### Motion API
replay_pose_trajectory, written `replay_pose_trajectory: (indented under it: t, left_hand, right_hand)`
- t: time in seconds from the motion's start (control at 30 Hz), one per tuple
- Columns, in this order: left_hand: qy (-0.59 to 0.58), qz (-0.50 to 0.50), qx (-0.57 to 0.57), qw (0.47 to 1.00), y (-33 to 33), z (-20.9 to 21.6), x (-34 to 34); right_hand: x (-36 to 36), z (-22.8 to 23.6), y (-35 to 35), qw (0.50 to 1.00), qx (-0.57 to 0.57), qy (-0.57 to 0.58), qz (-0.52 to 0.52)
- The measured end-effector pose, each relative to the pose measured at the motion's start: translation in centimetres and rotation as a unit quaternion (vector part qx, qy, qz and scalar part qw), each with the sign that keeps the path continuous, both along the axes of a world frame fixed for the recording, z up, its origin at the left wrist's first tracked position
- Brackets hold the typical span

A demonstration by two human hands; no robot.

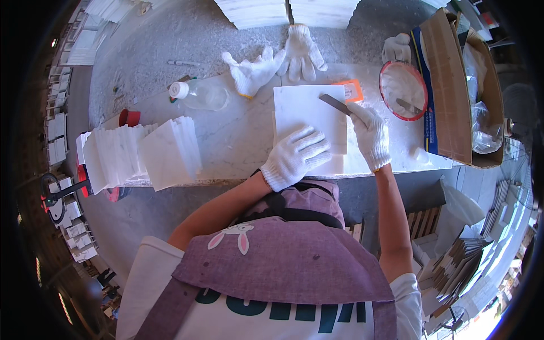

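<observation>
1. We see the sheet in hand, a white marble-look tile [300,107], lying flat on the worktable [238,141] in front of us, with the edge of another tile [336,165] showing beneath it.
2. Our gloved left hand [299,156] rests on the tile's lower part, fingers extended and close together, pressing rather than gripping.
3. Our gloved right hand [371,133] has its fingers closed around a flat metal blade [335,105], whose tip lies over the tile's upper right part; we cannot tell whether it touches the surface.
4. We judge work on this tile to be under way: it is steadied and the blade is at it, but how much of its face is done, we cannot tell.
5. Upright tiles [116,158] stand at the left; whether they are finished or waiting, nothing shows us.
6. A red-rimmed bowl [381,86] of white material sits to the right, with another tool in it, so supplies seem to remain.
7. A capped clear bottle [207,96] and two loose gloves [252,72] lie beyond, apart from our hands.
</observation>
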State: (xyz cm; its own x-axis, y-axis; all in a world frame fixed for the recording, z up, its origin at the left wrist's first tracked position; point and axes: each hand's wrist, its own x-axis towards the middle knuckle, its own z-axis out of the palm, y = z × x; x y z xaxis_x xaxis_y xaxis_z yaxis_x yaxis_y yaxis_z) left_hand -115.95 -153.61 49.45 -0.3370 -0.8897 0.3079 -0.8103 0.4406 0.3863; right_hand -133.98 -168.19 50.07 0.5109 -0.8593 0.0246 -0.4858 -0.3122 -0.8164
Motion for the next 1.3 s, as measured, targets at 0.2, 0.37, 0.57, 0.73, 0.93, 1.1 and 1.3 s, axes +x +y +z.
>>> replay_pose_trajectory:
  t: [0.2,0.37,0.57,0.73,0.93,1.1,1.3]
  left_hand:
    - [0.003,0.006,0.008,1.000,0.0,0.2,0.1]
    - [-0.008,-0.006,-0.016,1.000,0.0,-0.2,0.1]
    - [0.000,-0.006,0.004,1.000,-0.1,0.2,0.2]
    - [0.014,0.002,-0.023,1.000,-0.1,0.4,0.1]
    - [0.025,0.005,-0.009,1.000,-0.1,0.4,0.1]
    - [0.013,0.002,0.009,1.000,0.1,0.2,0.2]
    - [0.004,-0.006,0.002,1.000,0.1,0.1,0.2]
  right_hand:
    - [-0.9,0.7,1.2,0.997,0.025,0.032,0.059]
    - [-0.6,-0.2,-0.8,0.997,-0.031,0.005,0.073]
    - [-2.4,1.0,-1.1,0.977,0.127,0.044,0.166]
    - [-5.5,1.7,-3.6,0.920,0.375,-0.084,0.076]
    - [-0.5,0.0,-2.7,0.984,0.169,-0.035,0.040]
    - [-1.2,0.0,-1.7,0.992,0.052,0.016,0.110]
    - [-0.1,-1.1,-2.8,0.993,-0.040,-0.014,0.110]
